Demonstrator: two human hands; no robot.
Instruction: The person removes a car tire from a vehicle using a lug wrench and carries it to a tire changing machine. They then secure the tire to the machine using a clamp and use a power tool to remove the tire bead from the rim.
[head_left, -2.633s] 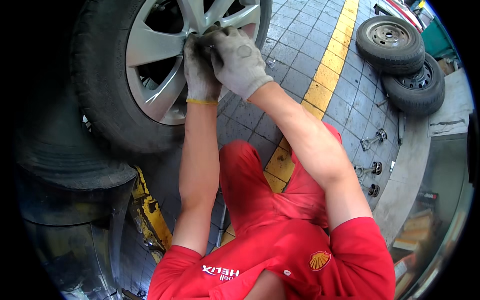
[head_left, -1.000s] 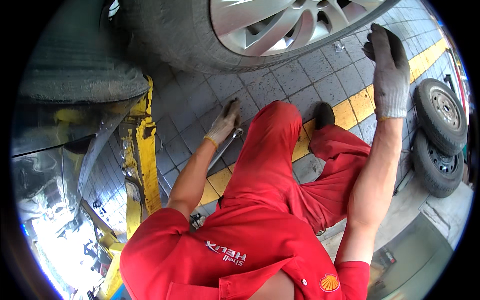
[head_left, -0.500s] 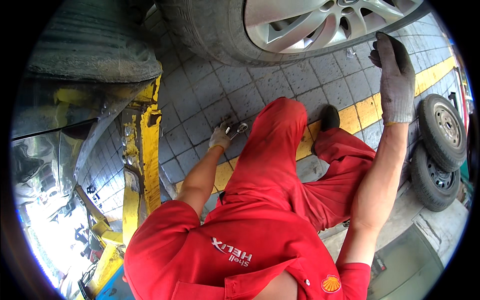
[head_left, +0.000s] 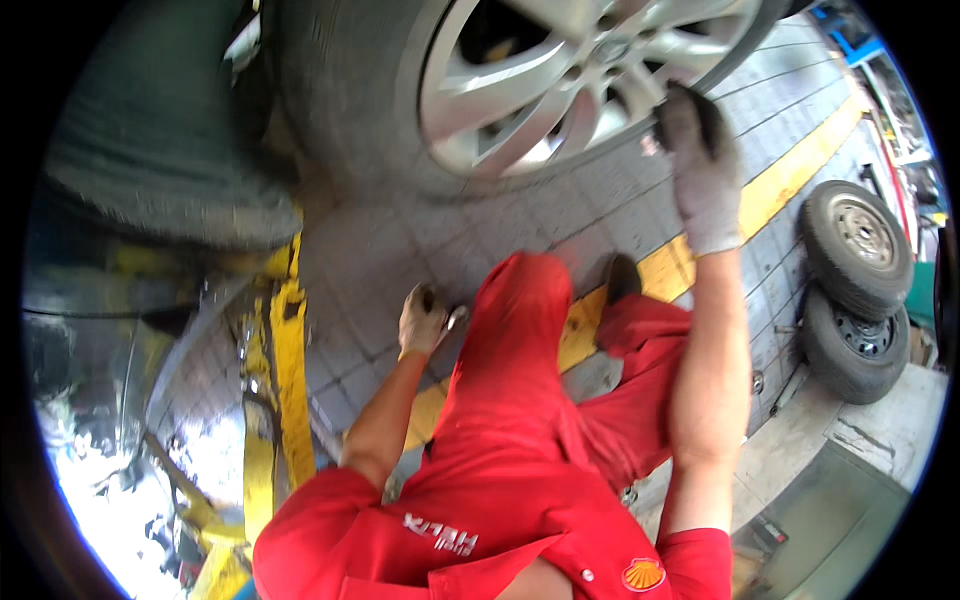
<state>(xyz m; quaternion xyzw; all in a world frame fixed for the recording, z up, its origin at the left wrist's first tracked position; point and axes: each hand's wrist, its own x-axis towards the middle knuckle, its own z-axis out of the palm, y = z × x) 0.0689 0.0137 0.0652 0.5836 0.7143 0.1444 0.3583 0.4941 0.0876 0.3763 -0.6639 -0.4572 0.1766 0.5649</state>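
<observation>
My gloved left hand (head_left: pixel 423 318) is low over the tiled floor beside my red-clad knee, its fingers curled round something I cannot make out, next to a silver wrench (head_left: pixel 456 317). My gloved right hand (head_left: pixel 692 140) is raised at the lower right edge of the silver alloy wheel (head_left: pixel 500 90) with its dark tyre (head_left: pixel 340 110). Its fingers look bent but are blurred, and I cannot tell whether they touch the rim or hold anything.
A scuffed yellow metal post (head_left: pixel 290 370) stands left of my arm beside dark car bodywork (head_left: pixel 95 350). Two loose tyres on steel rims (head_left: pixel 850 232) lie stacked at right, near a yellow floor line (head_left: pixel 785 180) and a pale ledge (head_left: pixel 870 430).
Both hands have left the wheel since the earliest frame; the left dropped toward the floor. Over the last half second my view has shifted and the right hand appears nearer the rim.
</observation>
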